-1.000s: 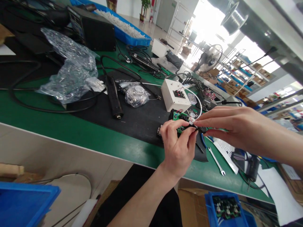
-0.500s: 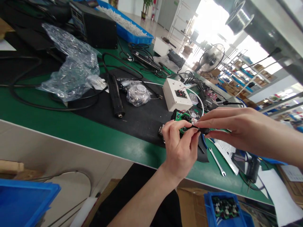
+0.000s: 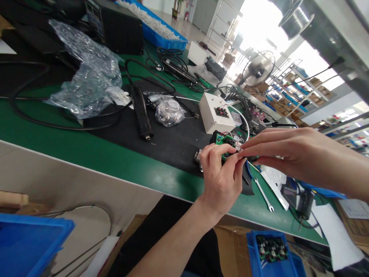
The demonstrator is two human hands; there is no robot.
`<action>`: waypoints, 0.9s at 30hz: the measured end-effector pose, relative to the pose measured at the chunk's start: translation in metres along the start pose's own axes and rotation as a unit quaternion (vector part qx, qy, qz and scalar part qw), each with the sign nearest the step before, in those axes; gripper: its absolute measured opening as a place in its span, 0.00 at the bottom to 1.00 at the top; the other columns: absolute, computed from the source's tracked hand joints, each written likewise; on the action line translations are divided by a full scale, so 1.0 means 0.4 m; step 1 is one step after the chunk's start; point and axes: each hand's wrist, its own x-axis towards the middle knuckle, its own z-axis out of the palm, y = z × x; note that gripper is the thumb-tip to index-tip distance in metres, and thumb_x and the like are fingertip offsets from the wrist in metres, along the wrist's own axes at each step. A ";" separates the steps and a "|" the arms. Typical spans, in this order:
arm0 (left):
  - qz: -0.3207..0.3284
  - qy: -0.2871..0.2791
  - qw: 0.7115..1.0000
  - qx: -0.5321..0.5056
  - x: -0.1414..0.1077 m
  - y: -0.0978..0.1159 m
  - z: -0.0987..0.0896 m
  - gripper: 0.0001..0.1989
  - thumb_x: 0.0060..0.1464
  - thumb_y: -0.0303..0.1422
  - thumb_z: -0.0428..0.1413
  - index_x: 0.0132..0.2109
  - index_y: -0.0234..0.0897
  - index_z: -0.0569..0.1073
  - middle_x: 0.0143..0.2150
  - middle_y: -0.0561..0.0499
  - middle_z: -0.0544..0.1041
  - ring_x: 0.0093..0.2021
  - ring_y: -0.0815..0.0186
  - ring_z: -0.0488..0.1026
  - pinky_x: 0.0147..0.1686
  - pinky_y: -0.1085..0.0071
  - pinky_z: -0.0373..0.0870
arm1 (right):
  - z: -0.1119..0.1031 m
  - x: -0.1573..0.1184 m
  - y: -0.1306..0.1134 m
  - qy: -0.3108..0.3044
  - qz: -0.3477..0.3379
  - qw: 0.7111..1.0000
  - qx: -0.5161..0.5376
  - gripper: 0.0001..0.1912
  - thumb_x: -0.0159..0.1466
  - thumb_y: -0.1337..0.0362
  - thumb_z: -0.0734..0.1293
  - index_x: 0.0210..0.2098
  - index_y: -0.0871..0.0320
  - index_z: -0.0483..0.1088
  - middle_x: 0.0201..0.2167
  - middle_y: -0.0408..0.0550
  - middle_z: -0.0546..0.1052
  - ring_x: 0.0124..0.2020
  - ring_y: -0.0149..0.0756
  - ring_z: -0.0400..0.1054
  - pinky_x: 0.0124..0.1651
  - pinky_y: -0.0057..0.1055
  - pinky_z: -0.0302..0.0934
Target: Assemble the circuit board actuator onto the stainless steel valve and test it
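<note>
My left hand (image 3: 220, 179) is closed at the near side of a green circuit board (image 3: 220, 139), its fingertips pinching a small black part that is mostly hidden. From the right, my right hand (image 3: 284, 148) meets it, thumb and fingers pressed on the same black part. The board lies on the black mat (image 3: 173, 144), just in front of a white box (image 3: 216, 115). A round metal connector (image 3: 198, 157) shows left of my left hand. Blue-handled pliers (image 3: 248, 169) lie partly under my hands.
An open-end wrench (image 3: 263, 195) lies near the front edge. Left are a black handle with cable (image 3: 141, 113), a bagged part (image 3: 169, 111) and crumpled plastic (image 3: 89, 84). A blue bin (image 3: 271, 254) of small assemblies sits below the table.
The view has shifted slightly. My hands stay together at the board, with the fingertips moved a little and less of the black part showing between them.
</note>
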 end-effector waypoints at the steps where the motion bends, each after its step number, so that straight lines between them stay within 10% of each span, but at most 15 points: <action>1: 0.002 -0.002 1.000 -0.003 0.000 0.000 0.000 0.08 0.62 0.27 0.65 0.48 0.37 0.80 0.52 0.44 0.73 0.57 0.57 0.67 0.66 0.52 0.66 | 0.000 0.000 0.000 -0.003 -0.011 1.000 -0.001 0.16 0.75 0.71 0.63 0.55 0.56 0.81 0.50 0.52 0.84 0.46 0.41 0.80 0.48 0.37 0.73; 18: 0.029 0.000 0.999 0.020 -0.008 -0.008 0.002 0.10 0.60 0.26 0.67 0.48 0.35 0.79 0.53 0.43 0.72 0.60 0.56 0.67 0.67 0.53 0.66 | 0.000 0.001 0.014 -0.052 0.039 0.997 -0.031 0.16 0.78 0.55 0.64 0.55 0.57 0.77 0.43 0.51 0.81 0.39 0.39 0.78 0.40 0.37 0.66; 27: 0.031 0.015 0.998 0.044 -0.016 0.002 0.008 0.08 0.61 0.27 0.67 0.47 0.35 0.79 0.52 0.42 0.72 0.59 0.58 0.69 0.68 0.54 0.67 | 0.061 0.020 -0.011 -0.056 0.230 0.959 -0.155 0.32 0.77 0.41 0.56 0.27 0.55 0.71 0.19 0.45 0.72 0.21 0.37 0.67 0.27 0.35 0.46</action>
